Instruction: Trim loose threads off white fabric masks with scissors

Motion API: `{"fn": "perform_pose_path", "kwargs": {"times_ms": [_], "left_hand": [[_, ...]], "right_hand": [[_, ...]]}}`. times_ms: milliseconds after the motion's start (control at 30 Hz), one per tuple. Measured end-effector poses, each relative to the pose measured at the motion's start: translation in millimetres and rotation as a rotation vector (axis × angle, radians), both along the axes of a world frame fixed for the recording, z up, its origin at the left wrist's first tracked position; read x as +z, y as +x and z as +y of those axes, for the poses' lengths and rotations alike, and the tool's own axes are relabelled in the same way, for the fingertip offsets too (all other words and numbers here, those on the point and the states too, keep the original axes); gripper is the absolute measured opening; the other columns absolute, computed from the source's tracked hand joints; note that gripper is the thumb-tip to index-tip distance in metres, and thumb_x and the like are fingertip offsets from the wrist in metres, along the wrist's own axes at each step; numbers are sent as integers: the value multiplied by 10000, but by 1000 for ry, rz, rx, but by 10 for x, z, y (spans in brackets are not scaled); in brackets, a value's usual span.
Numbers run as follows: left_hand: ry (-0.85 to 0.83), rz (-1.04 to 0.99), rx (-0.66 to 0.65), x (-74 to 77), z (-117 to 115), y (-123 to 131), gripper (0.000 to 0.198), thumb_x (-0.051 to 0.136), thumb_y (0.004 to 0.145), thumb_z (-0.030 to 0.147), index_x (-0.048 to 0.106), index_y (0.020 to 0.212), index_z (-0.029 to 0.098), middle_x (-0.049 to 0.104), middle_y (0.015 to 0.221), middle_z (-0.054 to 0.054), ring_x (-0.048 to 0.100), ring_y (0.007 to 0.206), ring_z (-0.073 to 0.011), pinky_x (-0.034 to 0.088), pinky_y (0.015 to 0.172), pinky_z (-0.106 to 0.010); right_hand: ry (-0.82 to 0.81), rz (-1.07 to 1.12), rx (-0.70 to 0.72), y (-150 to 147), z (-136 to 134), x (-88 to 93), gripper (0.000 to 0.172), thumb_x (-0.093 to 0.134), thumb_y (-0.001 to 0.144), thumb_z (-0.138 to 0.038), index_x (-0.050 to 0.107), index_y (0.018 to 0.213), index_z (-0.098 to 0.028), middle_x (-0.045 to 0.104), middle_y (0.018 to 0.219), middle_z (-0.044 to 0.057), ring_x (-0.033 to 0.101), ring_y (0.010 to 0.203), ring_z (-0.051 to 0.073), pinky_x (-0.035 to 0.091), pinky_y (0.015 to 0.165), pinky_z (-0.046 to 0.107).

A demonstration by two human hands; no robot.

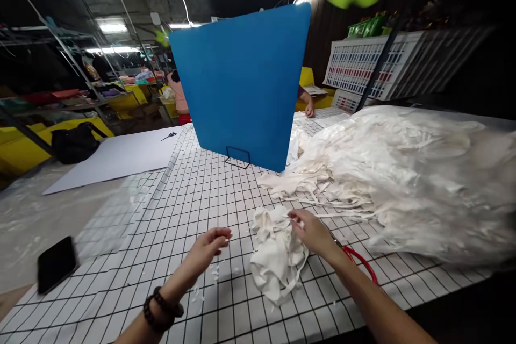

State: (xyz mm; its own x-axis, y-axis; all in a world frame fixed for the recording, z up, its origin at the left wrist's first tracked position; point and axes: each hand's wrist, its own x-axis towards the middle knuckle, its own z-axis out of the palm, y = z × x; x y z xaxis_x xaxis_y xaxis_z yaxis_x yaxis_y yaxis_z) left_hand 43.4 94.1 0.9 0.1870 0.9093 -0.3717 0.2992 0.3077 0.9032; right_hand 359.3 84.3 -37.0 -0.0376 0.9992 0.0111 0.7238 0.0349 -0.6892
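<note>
A small crumpled bundle of white cloth pieces [274,263] with thin straps lies on the checked tablecloth in front of me. My right hand [309,230] is at the bundle's upper right edge, fingers pinched on the white cloth. Left of the bundle, my left hand [207,250] hovers with loosely curled fingers and a gap at the thumb, holding nothing. Red-handled scissors [360,260] lie partly hidden under my right forearm. A large heap of white cloth pieces [387,166] spreads over the table's right side.
A blue board [242,86] stands upright in a black wire holder [237,157]. To the left are a phone [57,264], a white sheet [121,156] and dark scissors [169,136]. Another person's hand [309,109] shows behind the board. White crates [374,64] stand back right.
</note>
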Motion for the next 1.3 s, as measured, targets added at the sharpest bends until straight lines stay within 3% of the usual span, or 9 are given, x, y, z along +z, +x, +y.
{"fn": "perform_pose_path", "kwargs": {"times_ms": [67, 167, 367, 467, 667, 800, 933, 1100, 1300], "left_hand": [[-17, -89, -21, -65, -218, -25, 276, 621, 796, 368, 677, 1005, 196, 695, 1126, -100, 651, 982, -248, 466, 837, -357], [-16, -208, 7, -96, -410, -64, 250, 642, 806, 371, 692, 982, 202, 709, 1090, -100, 658, 955, -241, 464, 816, -339], [18, -340, 117, -290, -242, 18, 420, 736, 754, 343, 647, 1118, 154, 661, 1174, -161, 660, 909, -225, 479, 759, -306], [77, -382, 168, -463, -33, 163, 653, 797, 697, 308, 531, 1281, 186, 601, 1256, -158, 661, 885, -196, 494, 722, -273], [69, -379, 298, -763, 161, 92, 723, 771, 670, 194, 489, 1336, 181, 600, 692, 38, 515, 485, -93, 402, 450, -187], [-7, -441, 341, -840, 77, -107, 723, 682, 765, 253, 377, 1416, 187, 571, 634, 63, 491, 448, -94, 408, 417, -187], [-135, -514, 386, -848, -21, -219, 507, 652, 805, 300, 501, 1263, 143, 594, 654, 29, 550, 453, -103, 474, 458, -219], [-254, -622, 456, -863, 58, -161, 317, 644, 834, 424, 615, 941, 127, 588, 614, 1, 579, 427, -117, 495, 434, -234], [-216, -799, 585, -835, 303, -74, 230, 737, 792, 263, 546, 729, 152, 554, 553, 34, 547, 426, -71, 490, 440, -164]], "right_hand": [[-10, 10, -3, -324, 210, -30, 235, 640, 837, -204, 675, 1069, -194, 624, 1198, 104, 498, 1198, 282, 368, 1019, 422], [-63, 74, 13, -578, 488, 43, 193, 655, 878, -286, 653, 1026, -162, 635, 1130, 80, 575, 1080, 249, 450, 945, 455], [-135, 379, 206, -843, 754, 356, 319, 634, 871, -441, 650, 957, -135, 661, 855, 34, 623, 737, 158, 514, 681, 309], [-161, 509, 330, -1022, 722, 417, 396, 678, 776, -525, 658, 901, -150, 654, 787, 28, 594, 703, 154, 484, 672, 292], [-278, 538, 467, -1012, 472, 393, 317, 628, 789, -415, 668, 987, -171, 670, 915, 51, 584, 731, 151, 452, 650, 269], [-396, 381, 536, -894, 250, 369, 209, 664, 709, -250, 751, 894, -207, 712, 852, 30, 581, 654, 156, 413, 585, 261], [-348, 270, 424, -937, 187, 283, 90, 693, 690, -260, 744, 743, -208, 714, 828, 35, 621, 769, 209, 429, 680, 294], [-215, 240, 119, -1431, 435, 47, 261, 596, 803, -450, 641, 755, -197, 666, 826, 70, 590, 826, 241, 411, 719, 337], [-235, 417, 88, -1802, 674, -43, 254, 729, 657, -369, 551, 595, -199, 644, 699, 53, 602, 823, 260, 420, 709, 344]]}}
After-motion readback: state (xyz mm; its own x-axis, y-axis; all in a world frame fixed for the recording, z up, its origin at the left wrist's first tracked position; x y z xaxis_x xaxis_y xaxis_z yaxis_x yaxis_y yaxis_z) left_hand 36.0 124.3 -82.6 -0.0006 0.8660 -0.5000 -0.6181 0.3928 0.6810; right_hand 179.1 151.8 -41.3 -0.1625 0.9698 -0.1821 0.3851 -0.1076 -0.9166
